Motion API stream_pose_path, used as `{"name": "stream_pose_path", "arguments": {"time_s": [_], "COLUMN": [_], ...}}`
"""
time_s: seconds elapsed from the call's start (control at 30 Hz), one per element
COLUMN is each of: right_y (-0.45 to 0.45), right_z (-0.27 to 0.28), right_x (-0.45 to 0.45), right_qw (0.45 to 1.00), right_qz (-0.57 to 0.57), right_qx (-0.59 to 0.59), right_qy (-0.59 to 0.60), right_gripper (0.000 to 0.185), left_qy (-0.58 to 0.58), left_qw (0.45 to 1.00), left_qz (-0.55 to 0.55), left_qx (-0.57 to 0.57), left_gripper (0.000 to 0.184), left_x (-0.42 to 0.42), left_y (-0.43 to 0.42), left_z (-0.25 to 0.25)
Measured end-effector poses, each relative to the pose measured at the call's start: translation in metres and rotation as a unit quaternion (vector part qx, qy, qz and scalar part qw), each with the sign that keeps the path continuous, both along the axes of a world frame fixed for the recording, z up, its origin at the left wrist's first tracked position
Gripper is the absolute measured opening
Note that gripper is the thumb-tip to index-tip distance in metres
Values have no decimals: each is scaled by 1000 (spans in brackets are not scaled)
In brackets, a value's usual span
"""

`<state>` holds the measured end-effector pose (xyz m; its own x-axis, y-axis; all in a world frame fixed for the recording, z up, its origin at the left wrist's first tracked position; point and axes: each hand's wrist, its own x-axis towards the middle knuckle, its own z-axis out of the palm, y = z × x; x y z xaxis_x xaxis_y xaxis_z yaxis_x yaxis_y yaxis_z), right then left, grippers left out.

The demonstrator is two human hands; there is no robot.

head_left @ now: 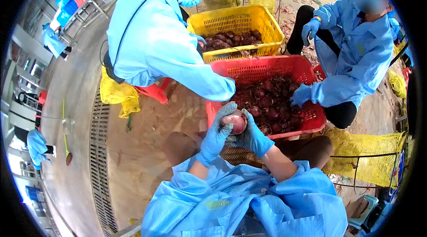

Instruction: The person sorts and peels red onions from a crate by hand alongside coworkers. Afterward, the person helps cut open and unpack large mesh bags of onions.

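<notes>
A purple-red onion (236, 122) is held up between my two blue-gloved hands, over the near rim of the red crate (267, 62). My left hand (214, 135) curls round its left side, with fingers across the front. On the onion's right side presses my right hand (255, 136); its lower fingers are hidden. Beyond them, the red crate holds many red onions (273, 108) and loose dark skins. A co-worker's gloved hand (301, 95) reaches into this crate from the right.
A yellow crate (271, 26) of onions stands behind the red one. One co-worker (153, 37) leans in from the left, another (356, 54) crouches at right. Yellow net sacks (364, 152) hang at right. A floor drain grate (100, 161) runs along the left.
</notes>
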<state>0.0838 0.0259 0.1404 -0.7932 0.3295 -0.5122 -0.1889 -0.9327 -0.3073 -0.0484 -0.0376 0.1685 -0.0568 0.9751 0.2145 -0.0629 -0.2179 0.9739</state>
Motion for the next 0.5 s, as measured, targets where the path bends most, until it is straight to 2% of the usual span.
{"name": "stream_pose_path", "arguments": {"time_s": [0.1,0.17,0.3,0.37,0.47,0.5], "right_y": [-2,-6,-10,-1,4,10], "right_z": [9,5,11,-5,-12,-10], "right_x": [-3,-7,-13,-13,-12,-8], "right_qw": [1000,998,999,990,984,983], "right_qz": [4,-12,-43,-39,-127,-145], "right_qx": [20,64,30,66,2,4], "right_qy": [-6,-21,-6,120,121,111], "right_gripper": [74,82,77,74,61,58], "left_qy": [-43,-134,-108,25,-16,30], "left_qw": [999,987,987,984,992,994], "left_qz": [21,67,110,158,106,102], "left_qx": [-13,-56,-38,-83,-61,-26], "left_gripper": [46,38,30,27,27,29], "left_x": [6,12,11,8,13,25], "left_y": [-3,-5,2,2,10,15], "left_z": [3,4,-5,-7,13,35]}}
